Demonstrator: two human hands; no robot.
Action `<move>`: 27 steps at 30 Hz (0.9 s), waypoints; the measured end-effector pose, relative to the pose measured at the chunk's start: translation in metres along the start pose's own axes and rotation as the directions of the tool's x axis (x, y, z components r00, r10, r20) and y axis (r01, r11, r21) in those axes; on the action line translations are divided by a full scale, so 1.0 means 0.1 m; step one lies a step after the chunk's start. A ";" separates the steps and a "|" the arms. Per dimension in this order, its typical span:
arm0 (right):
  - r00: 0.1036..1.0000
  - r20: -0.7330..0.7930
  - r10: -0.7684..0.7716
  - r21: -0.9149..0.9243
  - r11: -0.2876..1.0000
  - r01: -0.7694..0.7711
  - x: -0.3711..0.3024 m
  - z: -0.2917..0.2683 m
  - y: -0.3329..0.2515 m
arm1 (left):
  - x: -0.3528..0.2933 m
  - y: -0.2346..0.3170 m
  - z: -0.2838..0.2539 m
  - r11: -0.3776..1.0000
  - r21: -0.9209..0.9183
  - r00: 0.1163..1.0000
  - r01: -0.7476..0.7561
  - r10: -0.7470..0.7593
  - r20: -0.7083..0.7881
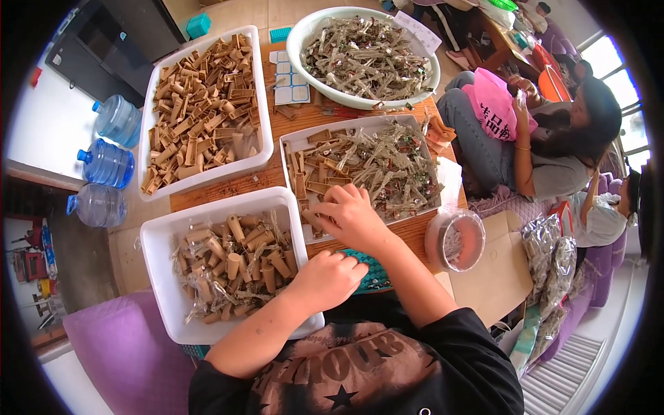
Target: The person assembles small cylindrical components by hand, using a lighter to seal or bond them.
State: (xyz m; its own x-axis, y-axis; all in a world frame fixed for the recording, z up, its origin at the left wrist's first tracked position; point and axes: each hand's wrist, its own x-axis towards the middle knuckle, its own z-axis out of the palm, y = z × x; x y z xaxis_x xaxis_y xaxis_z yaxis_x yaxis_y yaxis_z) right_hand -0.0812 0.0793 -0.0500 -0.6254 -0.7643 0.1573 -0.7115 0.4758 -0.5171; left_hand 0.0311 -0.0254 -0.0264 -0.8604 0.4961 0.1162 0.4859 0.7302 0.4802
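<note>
Brown cardboard tubes (pixel 238 266), some wrapped in clear film, fill the white tray nearest us (pixel 155 259), and our left hand (pixel 328 277) rests at its right edge with the fingers curled in a loose fist; we cannot tell whether anything is held inside it. Our right hand (pixel 353 218) reaches forward over the near rim of the middle white tray (pixel 294 142), fingers bent down and pinching among its contents, though the piece they grip is too small for us to make out. That tray holds a few tubes on its left side and a tangle of clear film wrappers (pixel 391 169) on its right. Both trays sit on a wooden bench (pixel 228 187). Farther off on the bench we see a long white tray of bare tubes (pixel 200 104) and a round white bowl (pixel 363 55) heaped with more wrappers. A small clear tub (pixel 456 238) stands just right of our right forearm. Three blue water bottles (pixel 107 162) lie on the floor to our left, and another person (pixel 546 145) sits to the right of the bench.
</note>
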 end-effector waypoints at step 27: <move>0.927 -0.205 -0.314 0.016 0.946 0.324 -0.29 -0.72 -0.51 | 0.04 -0.09 -0.36 -0.490 -0.870 0.803 -0.045 -0.536 0.261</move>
State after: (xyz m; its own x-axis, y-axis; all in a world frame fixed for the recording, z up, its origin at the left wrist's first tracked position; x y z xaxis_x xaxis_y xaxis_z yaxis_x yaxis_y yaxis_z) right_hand -0.0497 0.1087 0.0324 -0.4219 -0.7685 0.4810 -0.8706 0.1954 -0.4515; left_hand 0.0177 -0.0467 0.0011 -0.9114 0.1291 -0.3908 -0.3330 -0.7892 0.5160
